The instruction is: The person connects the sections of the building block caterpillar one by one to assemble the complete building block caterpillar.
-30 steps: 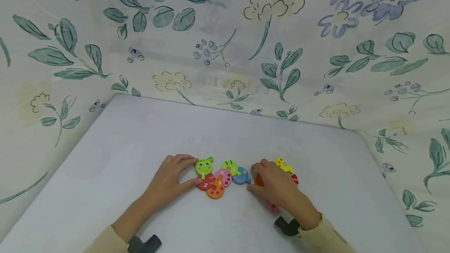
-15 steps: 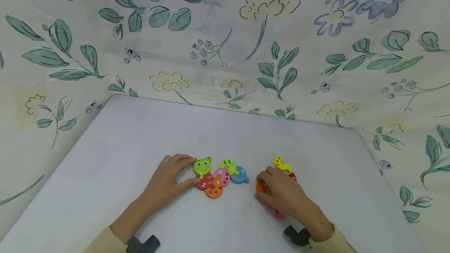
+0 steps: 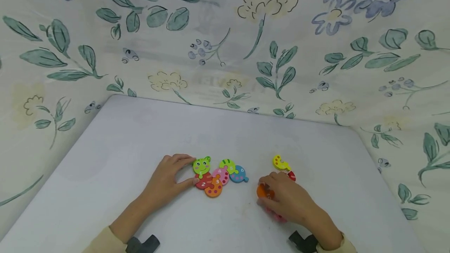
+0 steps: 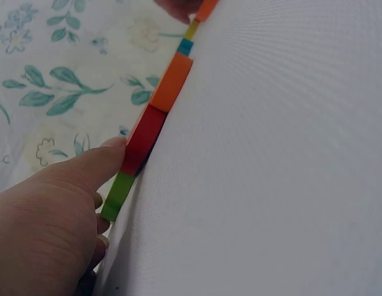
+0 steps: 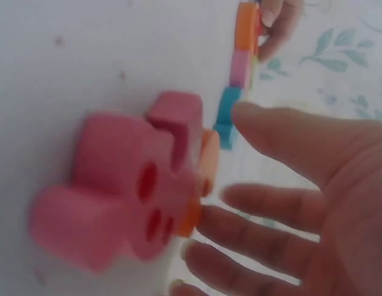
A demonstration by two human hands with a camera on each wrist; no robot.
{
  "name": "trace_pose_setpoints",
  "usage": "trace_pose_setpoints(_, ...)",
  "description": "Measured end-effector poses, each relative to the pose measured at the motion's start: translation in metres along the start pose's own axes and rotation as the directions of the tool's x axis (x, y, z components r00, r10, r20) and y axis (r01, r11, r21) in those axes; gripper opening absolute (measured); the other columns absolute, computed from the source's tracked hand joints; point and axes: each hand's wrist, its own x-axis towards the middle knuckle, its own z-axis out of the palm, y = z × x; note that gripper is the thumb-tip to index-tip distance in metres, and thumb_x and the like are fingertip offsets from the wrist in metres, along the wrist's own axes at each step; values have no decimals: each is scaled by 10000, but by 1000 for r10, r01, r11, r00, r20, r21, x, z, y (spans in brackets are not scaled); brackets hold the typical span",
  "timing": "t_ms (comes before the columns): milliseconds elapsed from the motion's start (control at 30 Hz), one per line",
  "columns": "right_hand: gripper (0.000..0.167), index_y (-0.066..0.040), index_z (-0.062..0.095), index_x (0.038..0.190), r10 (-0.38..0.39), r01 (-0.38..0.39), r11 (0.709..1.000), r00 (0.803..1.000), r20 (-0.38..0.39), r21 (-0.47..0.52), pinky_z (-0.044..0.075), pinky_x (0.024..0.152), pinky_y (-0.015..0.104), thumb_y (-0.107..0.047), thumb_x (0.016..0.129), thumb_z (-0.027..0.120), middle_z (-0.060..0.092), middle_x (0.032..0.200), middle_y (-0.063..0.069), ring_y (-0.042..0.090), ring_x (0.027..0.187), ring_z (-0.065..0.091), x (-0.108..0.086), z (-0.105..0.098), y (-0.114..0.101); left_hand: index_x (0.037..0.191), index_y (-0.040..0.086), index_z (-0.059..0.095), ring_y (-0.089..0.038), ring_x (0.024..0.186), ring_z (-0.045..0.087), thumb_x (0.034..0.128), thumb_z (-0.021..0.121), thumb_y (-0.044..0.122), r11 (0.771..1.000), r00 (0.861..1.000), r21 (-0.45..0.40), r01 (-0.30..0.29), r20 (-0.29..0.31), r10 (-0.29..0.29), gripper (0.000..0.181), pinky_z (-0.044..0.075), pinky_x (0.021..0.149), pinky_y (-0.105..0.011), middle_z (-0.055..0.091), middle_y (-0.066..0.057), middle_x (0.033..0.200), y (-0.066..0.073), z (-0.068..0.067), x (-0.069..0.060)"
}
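Observation:
A row of linked, numbered wooden caterpillar puzzle pieces lies flat on the white table. Its smiling green head piece (image 3: 201,166) joins a red piece (image 3: 203,182), then orange, pink, green and a blue piece (image 3: 239,174) at the right end. My left hand (image 3: 168,177) holds the head end, thumb against the red piece and fingertips at the head's edge. Over an orange piece (image 3: 261,190) rests my right hand (image 3: 290,198), partly hiding it; in the right wrist view its fingers look fairly straight and spread. A pink spotted piece (image 5: 117,166) lies beside that hand, blurred.
Beyond the right hand lie a yellow spotted piece (image 3: 280,163) and a red piece (image 3: 291,175), partly covered. The white table (image 3: 158,128) meets flower-patterned cloth (image 3: 211,22) at its back and sides. A black fitting (image 3: 143,244) sits at the left wrist.
My right hand has moved toward me and slightly right, away from the blue end piece. The orange and pink pieces beneath it slid the same way. The left hand stays put.

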Motion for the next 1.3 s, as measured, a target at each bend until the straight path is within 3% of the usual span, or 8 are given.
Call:
trace_pose_setpoints(100, 491, -127, 701, 1292, 39, -38, 999, 997, -59, 19, 580, 843, 333, -373, 892, 844, 665, 1134, -31, 151, 1052, 574, 2, -5, 5, 1394, 190, 670, -176, 1121, 492, 871, 870, 372, 1000, 1000, -5, 4, 2, -4, 588, 477, 924, -432, 603, 28, 1400, 0, 0, 0)
trace_pose_setpoints(267, 492, -42, 701, 1273, 105, -107, 994, 979, -173, 1, 600, 788, 385, -316, 891, 848, 664, 1163, 108, 251, 1006, 570, 12, -12, 22, 1390, 184, 672, -180, 1132, 496, 872, 868, 384, 1000, 1000, -1, 6, 0, -6, 589, 477, 935, -439, 605, 29, 1399, 0, 0, 0)
trace_pose_setpoints(433, 500, 24, 691, 1237, 179, -192, 979, 969, -171, -64, 587, 831, 479, -332, 908, 817, 629, 1143, 191, 330, 1015, 563, 25, -12, 34, 1384, 181, 677, -167, 1117, 492, 861, 878, 377, 1000, 1000, -5, 5, -12, -5, 593, 474, 925, -427, 608, 34, 1393, -1, 0, 0)
trace_pose_setpoints(700, 526, 22, 655, 1269, 223, -237, 968, 963, -149, -81, 539, 766, 450, -347, 920, 794, 621, 1132, 188, 324, 961, 523, 44, -8, 35, 1384, 179, 678, -164, 1109, 490, 854, 881, 388, 1000, 1000, -6, -4, -19, 4, 605, 470, 921, -421, 608, 38, 1389, -2, 1, 0)
trace_pose_setpoints(833, 526, 0, 669, 1282, 213, -227, 969, 967, -138, -96, 556, 825, 477, -354, 917, 804, 654, 1198, 174, 340, 1023, 532, 47, -5, 26, 1392, 180, 672, -166, 1117, 488, 852, 880, 402, 1000, 1000, 0, -1, -7, 1, 619, 476, 920, -419, 605, 35, 1392, -3, 1, -1)
trace_pose_setpoints(1033, 488, -39, 697, 1274, 132, -145, 981, 986, -104, -126, 568, 922, 494, -332, 905, 822, 676, 1261, 148, 377, 1158, 552, 42, 0, 6, 1403, 184, 664, -168, 1135, 483, 856, 873, 414, 1000, 1000, 9, 13, 7, -13, 629, 488, 930, -420, 598, 33, 1401, -2, 0, -1)
trace_pose_setpoints(1300, 432, -51, 721, 1262, 102, -105, 994, 990, -96, -25, 576, 916, 444, -265, 903, 832, 700, 1202, 110, 300, 1089, 613, 25, -4, -4, 1391, 180, 673, -178, 1122, 493, 853, 882, 390, 1000, 1000, 5, 3, -7, -3, 614, 489, 923, -431, 609, 28, 1391, 0, 0, 0)
